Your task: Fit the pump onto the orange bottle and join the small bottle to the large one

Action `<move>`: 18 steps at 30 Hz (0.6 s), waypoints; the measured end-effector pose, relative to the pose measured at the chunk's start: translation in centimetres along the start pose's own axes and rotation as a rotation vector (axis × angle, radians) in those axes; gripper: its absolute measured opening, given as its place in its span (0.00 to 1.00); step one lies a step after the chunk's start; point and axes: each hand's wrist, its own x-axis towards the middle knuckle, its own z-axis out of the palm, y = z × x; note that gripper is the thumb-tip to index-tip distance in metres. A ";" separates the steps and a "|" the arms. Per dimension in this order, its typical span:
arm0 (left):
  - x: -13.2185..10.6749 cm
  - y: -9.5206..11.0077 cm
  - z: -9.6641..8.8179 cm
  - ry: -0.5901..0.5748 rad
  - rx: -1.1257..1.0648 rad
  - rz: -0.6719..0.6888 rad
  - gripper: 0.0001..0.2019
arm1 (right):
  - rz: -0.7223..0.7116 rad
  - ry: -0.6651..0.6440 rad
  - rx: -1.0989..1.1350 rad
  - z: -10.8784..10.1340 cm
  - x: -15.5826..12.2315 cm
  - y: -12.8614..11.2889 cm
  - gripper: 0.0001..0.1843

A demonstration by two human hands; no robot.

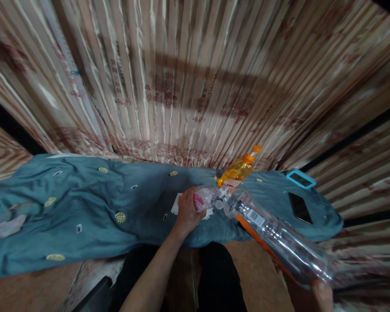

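My left hand (187, 209) is closed around a small clear plastic bottle (208, 196) with a pink label, lying on its side with its neck pointing right. My right hand (321, 292), partly hidden, grips the bottom end of a large clear plastic bottle (279, 232) with an orange label. That bottle slants up to the left, and its neck is close to the small bottle's neck; whether they touch I cannot tell. A small pale round piece (219, 204) shows by the necks. White paper (175, 205) lies beneath my left hand.
Behind the necks is a pump bottle (238, 170) of orange-yellow liquid. A blue-framed device (300, 178) and a dark phone (300, 208) lie at right on the teal cloth (97, 208). A pale crumpled item (8, 227) is far left. Patterned curtains (182, 86) hang behind.
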 end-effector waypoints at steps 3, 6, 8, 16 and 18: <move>0.1 0.1 -0.1 -0.001 -0.006 -0.015 0.39 | -0.007 -0.021 -0.002 -0.9 0.0 0.5 0.42; 0.1 0.2 -0.1 -0.002 -0.010 -0.014 0.39 | 0.016 -0.021 0.028 -1.2 -0.2 0.7 0.37; 0.2 0.3 -0.2 -0.009 -0.015 -0.003 0.38 | 0.050 0.015 0.048 -0.9 -0.4 0.4 0.36; 0.1 0.5 -0.4 -0.018 -0.013 -0.009 0.38 | 0.081 0.008 0.041 -0.6 -0.8 -0.4 0.39; 0.1 0.4 -0.3 -0.019 -0.017 -0.006 0.39 | 0.085 -0.004 0.028 -0.8 -0.7 -0.4 0.37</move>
